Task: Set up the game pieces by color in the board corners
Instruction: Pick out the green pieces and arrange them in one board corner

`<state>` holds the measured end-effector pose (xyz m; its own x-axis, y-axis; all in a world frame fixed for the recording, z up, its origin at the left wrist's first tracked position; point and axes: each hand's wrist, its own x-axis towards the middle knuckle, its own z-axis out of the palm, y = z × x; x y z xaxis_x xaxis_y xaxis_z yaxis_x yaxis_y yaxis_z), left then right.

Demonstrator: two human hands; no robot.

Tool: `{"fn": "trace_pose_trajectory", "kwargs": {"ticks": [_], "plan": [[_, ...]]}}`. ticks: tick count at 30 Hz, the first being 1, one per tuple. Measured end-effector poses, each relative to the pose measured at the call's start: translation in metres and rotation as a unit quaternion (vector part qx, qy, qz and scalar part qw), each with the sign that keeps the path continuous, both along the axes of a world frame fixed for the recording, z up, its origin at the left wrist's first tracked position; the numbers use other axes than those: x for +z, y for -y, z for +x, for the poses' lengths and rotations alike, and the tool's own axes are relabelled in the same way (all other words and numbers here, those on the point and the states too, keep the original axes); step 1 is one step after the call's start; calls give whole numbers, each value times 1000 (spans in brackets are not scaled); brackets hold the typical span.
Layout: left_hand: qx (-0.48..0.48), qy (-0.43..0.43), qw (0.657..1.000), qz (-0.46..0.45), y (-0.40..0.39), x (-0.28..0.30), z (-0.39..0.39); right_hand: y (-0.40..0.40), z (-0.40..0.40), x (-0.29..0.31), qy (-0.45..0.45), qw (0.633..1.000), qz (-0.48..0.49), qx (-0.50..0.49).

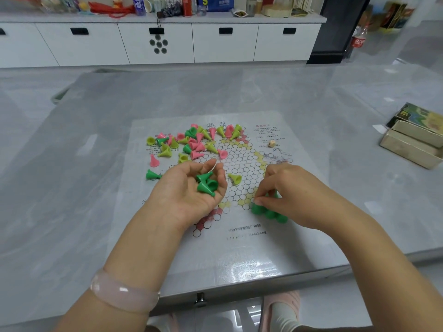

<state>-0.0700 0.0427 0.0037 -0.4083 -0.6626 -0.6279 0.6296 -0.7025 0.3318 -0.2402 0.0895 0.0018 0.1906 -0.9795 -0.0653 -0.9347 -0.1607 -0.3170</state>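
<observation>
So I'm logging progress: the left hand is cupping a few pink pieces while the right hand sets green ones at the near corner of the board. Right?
Not quite. The head view shows the left hand cupping dark green pieces, not pink. The right hand is indeed at the standing green pieces on the board's near corner.

Left hand (189,188) palm-up, cupped; right hand (285,190) fingertips pinched.

Three dark green pieces (205,184) lay in the left hand (189,188); four stood at the near corner (268,212). One die (271,143) and two boxes (414,137) sat beyond.
</observation>
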Motion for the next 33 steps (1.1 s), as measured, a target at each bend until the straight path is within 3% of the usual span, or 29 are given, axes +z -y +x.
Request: {"fn": "trace_pose_trajectory", "kwargs": {"ticks": [14, 19, 23, 27, 33], "plan": [[7, -9, 1000, -9, 2, -1, 2, -2, -5, -2, 17, 1000, 10, 21], [12, -30, 999, -15, -1, 0, -1, -1, -4, 1, 63, 996, -56, -3], [-43, -40, 998, -40, -4, -2, -5, 2, 15, 4, 127, 982, -141, 26], [-101, -32, 991, -79, -4, -8, -6, 3, 28, 1, 139, 977, -141, 80], [-131, -38, 986, -97, -3, -11, -10, 3, 31, -1, 133, 975, -163, 76]]}}
